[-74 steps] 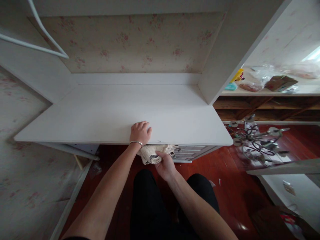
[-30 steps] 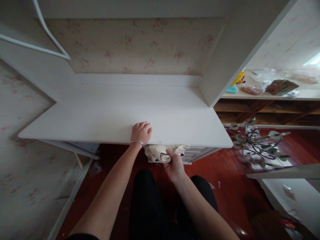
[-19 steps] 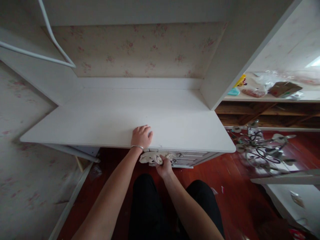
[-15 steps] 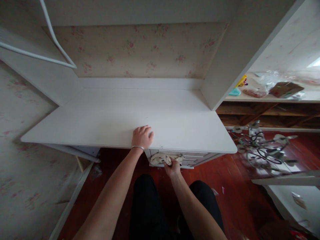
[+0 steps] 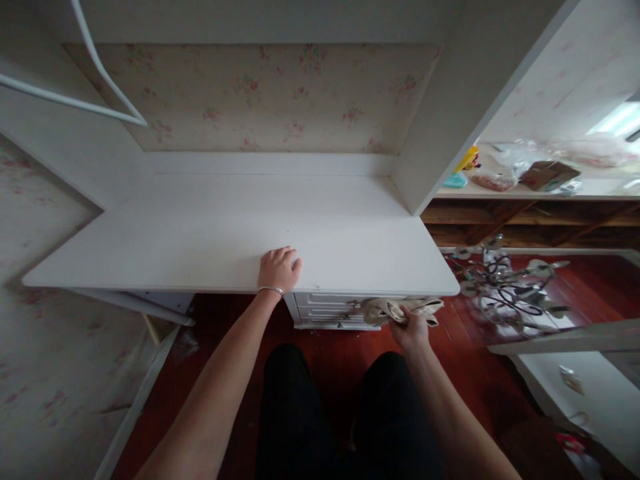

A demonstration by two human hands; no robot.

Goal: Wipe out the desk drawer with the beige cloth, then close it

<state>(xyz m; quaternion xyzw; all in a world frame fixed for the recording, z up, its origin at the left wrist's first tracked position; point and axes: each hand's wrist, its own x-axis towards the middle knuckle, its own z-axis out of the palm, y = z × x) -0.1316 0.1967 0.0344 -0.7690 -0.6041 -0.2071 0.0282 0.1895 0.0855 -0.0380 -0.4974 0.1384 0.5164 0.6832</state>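
My left hand [image 5: 279,269] rests palm down on the front edge of a white desk [image 5: 340,233], its fingers lying on the top, with a bracelet at the wrist. Gripped in my right hand [image 5: 411,330] is a bunched beige cloth [image 5: 387,311], held just below the desk's front edge at the right. The cloth hangs beside the white drawer unit [image 5: 323,313], which sits under the desktop and has small knobs on its fronts. Part of the cloth is hidden behind my fingers.
A chandelier [image 5: 520,280] with several arms lies on the red wood floor [image 5: 465,380] at right. Behind it stands a low shelf [image 5: 590,213] with bags and a box on top. A white cable [image 5: 107,77] hangs at upper left. White furniture [image 5: 545,387] stands at lower right.
My right hand has moved right with the cloth, from in front of the drawers to beyond their right side. My left hand stays on the desk. The view has shifted slightly.
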